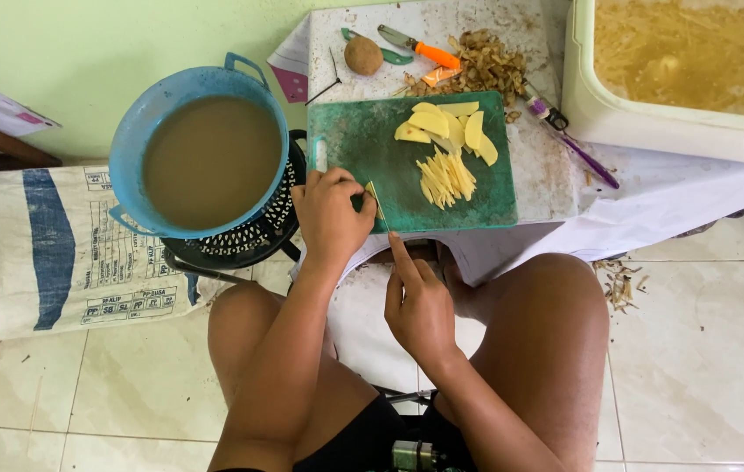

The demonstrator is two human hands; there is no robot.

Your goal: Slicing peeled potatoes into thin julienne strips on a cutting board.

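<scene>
Far left on the tiled floor we note a printed sack (48, 249), then a blue pot (206, 157) of cloudy brown liquid sitting on a dark perforated basket (254, 236). Our left hand (330, 214) is clenched on a thin potato slice (375, 199), pinning it at the near-left edge of the green cutting board (363, 140). Our right hand (420, 310) grips a knife (387, 229), its thin blade standing edge-on beside the slice; the handle is hidden in the fist. In our judgement, clean strips call for tucked fingertips and a straight downward cut. Mid-board lie cut sticks (446, 179), with uncut slices (446, 127) just behind. Beyond the board on the bench: a whole potato (362, 55), an orange-handled knife (420, 48), peelings (486, 61). Far right, a white tub (591, 96) of shredded material.
</scene>
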